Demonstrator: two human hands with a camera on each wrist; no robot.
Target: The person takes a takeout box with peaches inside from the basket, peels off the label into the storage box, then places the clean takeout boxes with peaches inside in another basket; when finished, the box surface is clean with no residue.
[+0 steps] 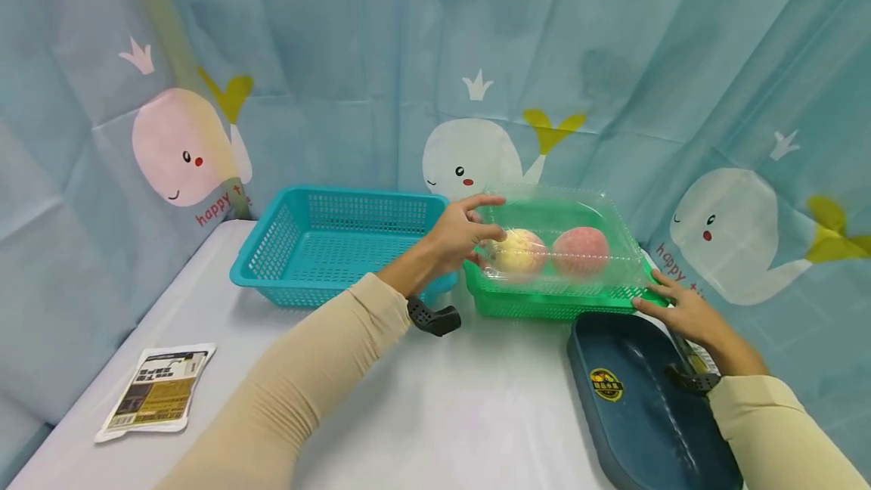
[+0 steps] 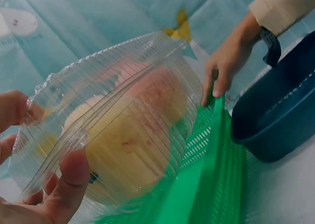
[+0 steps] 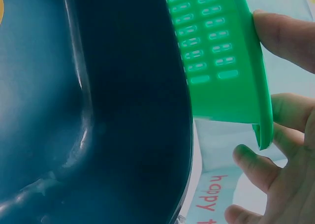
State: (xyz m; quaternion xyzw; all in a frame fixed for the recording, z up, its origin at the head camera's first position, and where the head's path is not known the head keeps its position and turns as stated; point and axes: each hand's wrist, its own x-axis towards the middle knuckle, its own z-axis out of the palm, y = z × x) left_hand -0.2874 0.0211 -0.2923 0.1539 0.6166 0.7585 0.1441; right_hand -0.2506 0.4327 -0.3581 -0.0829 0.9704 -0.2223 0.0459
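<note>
My left hand (image 1: 452, 237) grips the left end of a clear plastic clamshell box (image 1: 578, 199), its thumb on the near side. Through the plastic show a yellowish peach (image 2: 130, 150) and a pinkish-red peach (image 1: 581, 252). The box is tilted over a green perforated basket (image 1: 544, 307); whether its underside touches the basket I cannot tell. At the basket's right front corner, my right hand (image 1: 687, 316) holds the rim, the thumb (image 3: 285, 37) pressed to it and the lower fingers spread loosely away.
Left of the green basket stands a turquoise perforated basket (image 1: 340, 244). A dark blue tray (image 1: 640, 399) with a round sticker sits at the front right, below my right wrist. A flat brown-and-white packet (image 1: 159, 388) lies at the left. A curtain with whale prints (image 1: 476, 150) hangs behind.
</note>
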